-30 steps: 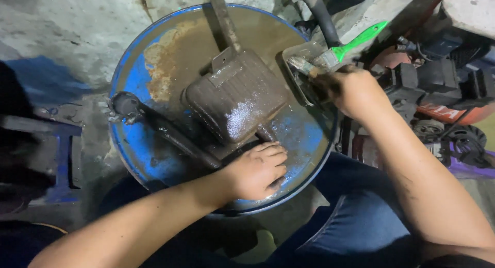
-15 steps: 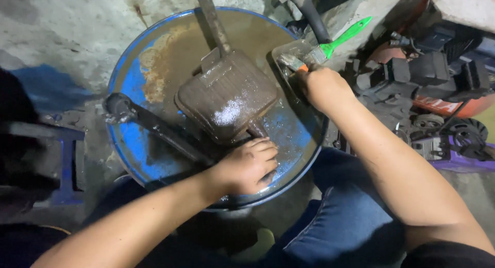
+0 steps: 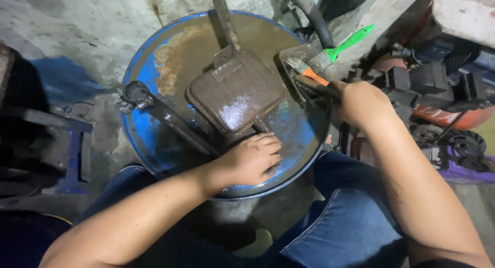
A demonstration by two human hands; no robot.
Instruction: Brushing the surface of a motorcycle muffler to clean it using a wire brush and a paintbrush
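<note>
A greasy, rusty square metal part (image 3: 234, 90) with a long handle-like bar lies on the top of a blue drum (image 3: 154, 72). My left hand (image 3: 250, 160) rests on the drum's near side, fingers curled on the short stub at the part's near end. My right hand (image 3: 363, 100) is at the drum's right rim, closed on a dark tool handle (image 3: 317, 87) that reaches into a small metal tray (image 3: 296, 56). An orange-handled brush (image 3: 309, 71) and a green-handled brush (image 3: 345, 45) lie in that tray.
A large dark wrench (image 3: 165, 116) lies across the drum's left side. Engine parts and red machinery (image 3: 438, 93) crowd the right. A blue metal stand (image 3: 72, 144) sits at the left on the concrete floor. My jeans-clad knees (image 3: 350, 221) flank the drum.
The view has shifted a little. My right hand has drawn slightly back from the tray toward the drum's rim. My left hand has stayed on the part's near end.
</note>
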